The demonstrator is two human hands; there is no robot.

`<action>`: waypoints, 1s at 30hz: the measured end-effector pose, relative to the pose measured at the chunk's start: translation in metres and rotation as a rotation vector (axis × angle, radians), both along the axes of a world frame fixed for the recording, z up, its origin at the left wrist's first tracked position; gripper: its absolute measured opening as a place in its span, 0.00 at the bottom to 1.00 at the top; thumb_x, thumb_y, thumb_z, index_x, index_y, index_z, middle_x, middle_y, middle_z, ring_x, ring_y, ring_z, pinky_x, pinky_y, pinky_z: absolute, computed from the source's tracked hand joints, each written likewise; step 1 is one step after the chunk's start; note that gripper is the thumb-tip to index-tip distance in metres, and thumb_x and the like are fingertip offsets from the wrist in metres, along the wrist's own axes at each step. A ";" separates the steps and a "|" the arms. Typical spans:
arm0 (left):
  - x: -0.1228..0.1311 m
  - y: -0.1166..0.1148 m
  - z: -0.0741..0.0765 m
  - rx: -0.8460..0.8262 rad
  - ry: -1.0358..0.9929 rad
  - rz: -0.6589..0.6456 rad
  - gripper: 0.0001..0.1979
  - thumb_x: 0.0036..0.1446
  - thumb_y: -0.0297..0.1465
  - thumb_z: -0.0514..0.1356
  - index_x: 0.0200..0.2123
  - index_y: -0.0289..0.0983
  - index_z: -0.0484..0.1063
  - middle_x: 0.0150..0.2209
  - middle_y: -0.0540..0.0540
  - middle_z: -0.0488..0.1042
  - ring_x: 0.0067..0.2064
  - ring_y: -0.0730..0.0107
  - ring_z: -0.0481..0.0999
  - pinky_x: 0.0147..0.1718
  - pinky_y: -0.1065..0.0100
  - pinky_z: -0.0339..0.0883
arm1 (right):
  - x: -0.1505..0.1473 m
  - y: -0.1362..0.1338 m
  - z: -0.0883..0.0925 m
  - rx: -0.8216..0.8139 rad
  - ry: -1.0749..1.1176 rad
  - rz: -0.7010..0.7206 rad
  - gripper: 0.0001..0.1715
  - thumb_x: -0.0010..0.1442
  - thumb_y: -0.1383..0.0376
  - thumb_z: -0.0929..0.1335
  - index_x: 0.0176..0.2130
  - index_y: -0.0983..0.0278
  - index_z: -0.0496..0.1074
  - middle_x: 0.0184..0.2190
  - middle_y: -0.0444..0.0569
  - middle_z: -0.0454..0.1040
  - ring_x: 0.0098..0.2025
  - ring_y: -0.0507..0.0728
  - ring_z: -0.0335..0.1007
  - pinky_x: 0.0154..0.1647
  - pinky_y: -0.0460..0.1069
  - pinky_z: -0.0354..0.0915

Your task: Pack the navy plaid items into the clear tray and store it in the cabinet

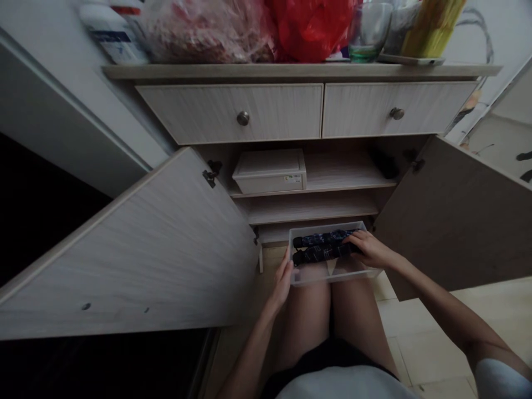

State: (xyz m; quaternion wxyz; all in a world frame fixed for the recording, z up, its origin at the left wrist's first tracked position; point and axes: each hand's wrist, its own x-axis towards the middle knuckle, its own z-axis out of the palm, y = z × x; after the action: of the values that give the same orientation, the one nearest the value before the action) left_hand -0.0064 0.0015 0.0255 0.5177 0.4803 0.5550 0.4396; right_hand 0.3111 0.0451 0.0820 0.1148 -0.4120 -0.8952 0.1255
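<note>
A clear plastic bin (332, 277) rests on my knees in front of an open cabinet. Two folded dark blue plaid umbrellas (322, 246) lie side by side inside it. My left hand (282, 280) grips the bin's left wall, fingers curled on the rim. My right hand (369, 248) reaches into the bin from the right, its fingers closed over the right ends of the umbrellas.
Both cabinet doors (137, 244) stand wide open to my left and right. A white lidded box (270, 172) sits on the upper shelf. Two shut drawers (243, 117) are above. Bags, a glass (369, 27) and a bottle crowd the countertop. Tiled floor lies below.
</note>
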 end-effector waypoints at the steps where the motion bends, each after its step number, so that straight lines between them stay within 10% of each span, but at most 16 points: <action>1: 0.000 0.000 0.000 -0.005 -0.002 0.002 0.39 0.60 0.53 0.57 0.69 0.41 0.60 0.71 0.44 0.55 0.72 0.50 0.53 0.66 0.53 0.57 | 0.000 0.000 -0.002 -0.002 -0.006 -0.012 0.21 0.59 0.69 0.68 0.53 0.64 0.70 0.46 0.57 0.74 0.49 0.64 0.69 0.51 0.58 0.65; 15: 0.001 0.001 0.000 -0.059 -0.001 0.008 0.42 0.58 0.55 0.57 0.70 0.40 0.59 0.71 0.42 0.56 0.65 0.49 0.68 0.62 0.56 0.64 | -0.029 0.007 -0.009 -0.029 -0.338 -0.131 0.26 0.56 0.71 0.72 0.54 0.64 0.69 0.49 0.60 0.71 0.51 0.64 0.70 0.52 0.56 0.65; 21: -0.001 0.000 -0.001 -0.064 -0.001 0.000 0.43 0.59 0.56 0.56 0.70 0.40 0.57 0.72 0.41 0.53 0.65 0.50 0.69 0.63 0.57 0.63 | 0.000 0.048 0.014 -0.162 -0.167 0.009 0.25 0.55 0.56 0.76 0.51 0.60 0.74 0.46 0.54 0.75 0.46 0.62 0.74 0.47 0.53 0.68; 30: 0.000 0.002 -0.002 -0.059 0.007 0.016 0.40 0.58 0.54 0.57 0.68 0.41 0.62 0.71 0.42 0.57 0.66 0.48 0.67 0.64 0.53 0.62 | 0.104 0.200 0.049 0.143 -0.118 -1.064 0.25 0.67 0.65 0.63 0.61 0.70 0.66 0.57 0.68 0.67 0.57 0.69 0.68 0.52 0.58 0.67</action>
State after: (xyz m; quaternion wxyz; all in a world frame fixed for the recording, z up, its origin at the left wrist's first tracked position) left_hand -0.0062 0.0037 0.0233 0.5263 0.4617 0.5735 0.4254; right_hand 0.4155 0.2451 0.1313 0.1399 -0.8059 -0.5742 -0.0344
